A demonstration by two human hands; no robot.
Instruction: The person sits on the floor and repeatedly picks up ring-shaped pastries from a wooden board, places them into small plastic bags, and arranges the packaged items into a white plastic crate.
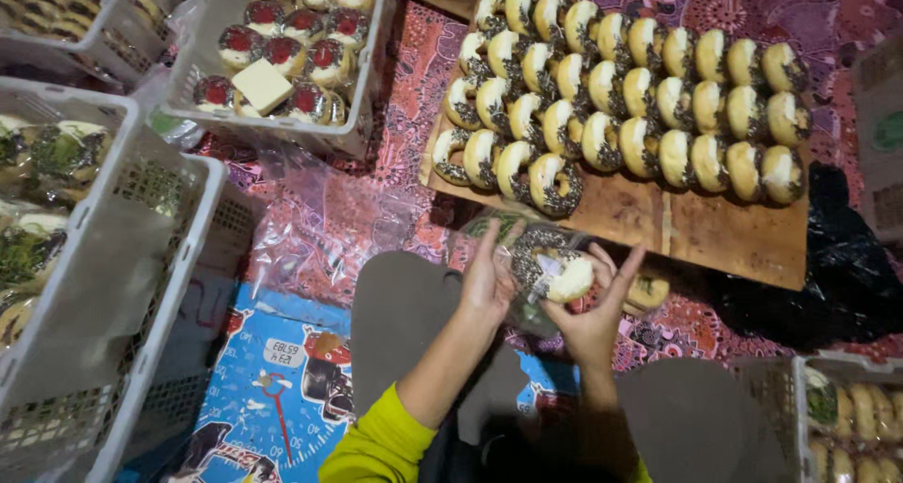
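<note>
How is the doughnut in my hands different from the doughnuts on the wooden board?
The doughnut in the hands sits inside a clear plastic bag, gripped by the left hand and right hand; the doughnuts on the wooden board are unwrapped. It is single and lies flat; they stand on edge, overlapping in rows. Both have white icing and dark sprinkles.

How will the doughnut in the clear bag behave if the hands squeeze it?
The doughnut looks soft, so it would probably dent. Its dark sprinkles may come loose. The clear bag looks thin and floppy, so the left hand and right hand must support it.
</note>
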